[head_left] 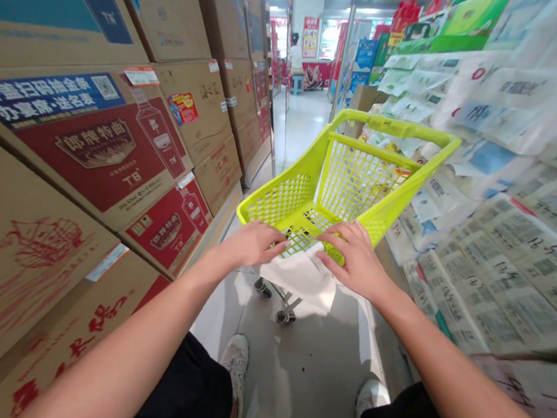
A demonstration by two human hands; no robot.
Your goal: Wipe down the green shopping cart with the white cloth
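Left hand and right hand lie flat, fingers spread, pressing a white cloth onto the near rim of the cart. The cloth hides the handle. Right-side packs are blurred; boxes stack left.
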